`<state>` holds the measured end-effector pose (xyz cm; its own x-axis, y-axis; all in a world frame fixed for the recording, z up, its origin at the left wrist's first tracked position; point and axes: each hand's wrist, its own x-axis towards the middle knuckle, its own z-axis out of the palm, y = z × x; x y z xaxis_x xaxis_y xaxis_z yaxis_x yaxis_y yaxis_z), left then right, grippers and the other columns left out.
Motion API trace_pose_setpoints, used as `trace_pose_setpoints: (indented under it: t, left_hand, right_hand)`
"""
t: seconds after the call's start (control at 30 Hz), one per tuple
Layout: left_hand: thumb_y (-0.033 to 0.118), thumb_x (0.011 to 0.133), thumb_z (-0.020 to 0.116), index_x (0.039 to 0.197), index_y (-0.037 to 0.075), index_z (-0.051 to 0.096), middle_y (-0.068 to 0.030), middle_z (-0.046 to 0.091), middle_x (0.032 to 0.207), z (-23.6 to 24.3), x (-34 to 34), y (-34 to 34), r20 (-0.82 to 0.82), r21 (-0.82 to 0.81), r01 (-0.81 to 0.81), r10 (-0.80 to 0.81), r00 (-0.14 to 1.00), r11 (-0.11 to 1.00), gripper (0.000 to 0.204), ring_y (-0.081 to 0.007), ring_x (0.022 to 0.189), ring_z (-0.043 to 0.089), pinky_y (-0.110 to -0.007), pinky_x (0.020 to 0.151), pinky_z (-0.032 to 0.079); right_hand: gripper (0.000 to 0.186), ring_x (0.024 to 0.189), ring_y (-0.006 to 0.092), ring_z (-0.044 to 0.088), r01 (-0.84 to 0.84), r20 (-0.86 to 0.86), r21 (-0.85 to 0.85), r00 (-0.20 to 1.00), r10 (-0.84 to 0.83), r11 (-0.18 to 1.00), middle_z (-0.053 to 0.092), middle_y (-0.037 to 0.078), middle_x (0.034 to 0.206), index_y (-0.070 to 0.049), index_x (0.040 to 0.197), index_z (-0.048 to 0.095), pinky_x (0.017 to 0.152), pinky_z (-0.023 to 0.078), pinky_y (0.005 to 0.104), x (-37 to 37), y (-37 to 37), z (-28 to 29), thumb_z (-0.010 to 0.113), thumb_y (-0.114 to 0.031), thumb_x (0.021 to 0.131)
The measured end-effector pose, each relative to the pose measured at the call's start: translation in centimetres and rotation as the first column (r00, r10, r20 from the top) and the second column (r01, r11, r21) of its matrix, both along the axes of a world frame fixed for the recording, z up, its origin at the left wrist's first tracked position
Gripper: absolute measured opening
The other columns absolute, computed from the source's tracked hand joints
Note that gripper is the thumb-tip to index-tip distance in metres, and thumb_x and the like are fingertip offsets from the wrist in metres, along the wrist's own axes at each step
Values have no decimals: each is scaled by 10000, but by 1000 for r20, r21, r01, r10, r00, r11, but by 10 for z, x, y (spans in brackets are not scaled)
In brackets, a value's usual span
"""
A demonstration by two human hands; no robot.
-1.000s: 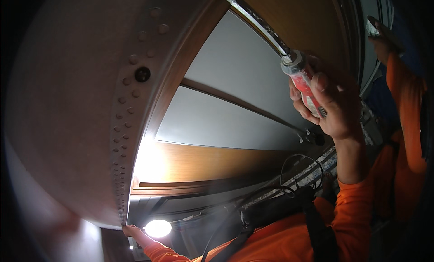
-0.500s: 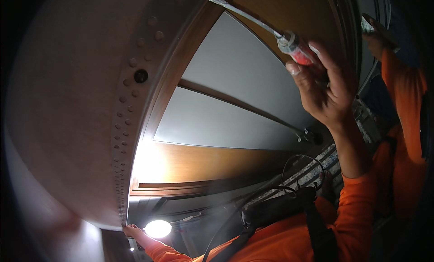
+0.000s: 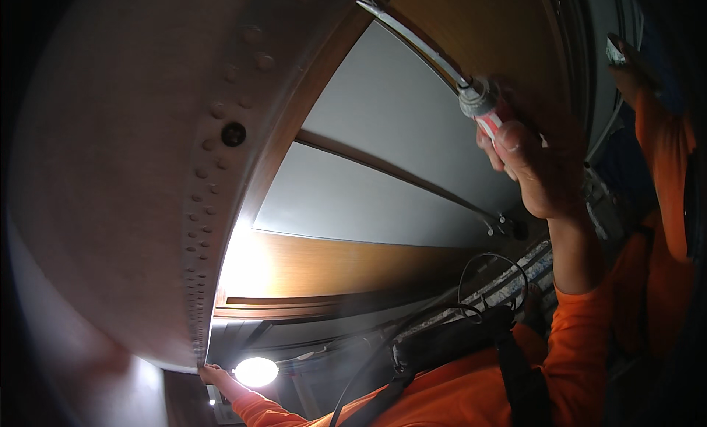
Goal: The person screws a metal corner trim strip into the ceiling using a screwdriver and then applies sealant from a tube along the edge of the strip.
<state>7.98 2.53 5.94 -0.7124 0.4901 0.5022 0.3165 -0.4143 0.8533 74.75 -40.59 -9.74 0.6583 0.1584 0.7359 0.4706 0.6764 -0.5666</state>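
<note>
My right hand [image 3: 549, 169] is raised on the right, its fingers wrapped round the red and clear handle of a flat-blade screwdriver [image 3: 482, 107]. The long shaft points up and left, its flat tip apart from my hand and near the brown frame at the top. At the lower left, my left hand [image 3: 213, 374] is small in view, its fingers closed at the lower end of a large brownish panel [image 3: 125, 177]. A row of raised round rivet heads and one dark round hole [image 3: 233, 134] run along that panel's edge.
Pale grey panels [image 3: 398, 118] in a wooden frame [image 3: 353, 269] lie behind. A bright lamp [image 3: 256, 372] glows beside my left hand. A black bag [image 3: 449, 342] with a looped cable [image 3: 493, 258] crosses my body. At the far right is another person's orange sleeve [image 3: 659, 154].
The screwdriver has shifted slightly right and down. My right hand has turned, its grip on the handle changed from extended fingers to a wrapped hold. My left hand stays at the panel.
</note>
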Motion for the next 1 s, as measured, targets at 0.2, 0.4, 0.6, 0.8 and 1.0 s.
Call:
trace_pose_setpoints:
  t: [0.2, 0.4, 0.6, 0.8, 1.0]
  left_hand:
    - [113, 737, 459, 626, 109, 335, 4, 319, 556, -3, 44, -23, 5, -43, 0, 0, 1000, 999, 166, -108, 426, 286, -259, 383, 205]
    - [209, 779, 449, 878, 79, 385, -50, 387, 857, -9, 29, -8, 27, -81, 12, -10, 1000, 997, 175, -194, 741, 354, -337, 638, 258]
    - [304, 822, 439, 1130, 50, 435, -104, 455, 1158, -11, -24, -5, 59, -123, 76, -70, 996, 990, 399, -280, 1056, 422, -415, 894, 312]
    - [474, 840, 299, 1352, 79, 316, -108, 255, 1427, -16, -16, 29, 198, -234, 406, -366, 909, 883, 647, -258, 1323, 224, -418, 1074, 127]
    - [321, 862, 458, 1131, 32, 490, -71, 541, 906, -10, 0, -19, 14, -253, 126, -126, 992, 959, 396, -136, 658, 462, -264, 523, 382]
  right_hand:
    - [446, 405, 77, 420, -586, -260, 104, 764, 590, 804, 530, 55, 612, 21, 1095, 548, 352, 316, 210, -1, -16, 5, 532, -363, 870]
    - [501, 392, 68, 444, -690, -301, 41, 681, 667, 723, 542, 71, 625, 13, 1031, 547, 301, 289, 180, 10, -33, 5, 528, -451, 846]
    - [543, 369, 73, 421, -577, -404, 152, 705, 583, 803, 493, 67, 644, 29, 1105, 463, 292, 318, 180, 4, -45, -51, 524, -445, 848]
    - [614, 434, 67, 417, -436, -635, 206, 621, 459, 876, 461, 51, 729, 31, 1241, 358, 323, 321, 163, -23, -68, -122, 464, -450, 875]
    - [525, 458, 51, 360, -385, -692, 276, 556, 460, 881, 419, 46, 769, 30, 1270, 334, 319, 280, 154, -67, -52, -166, 342, -377, 938]
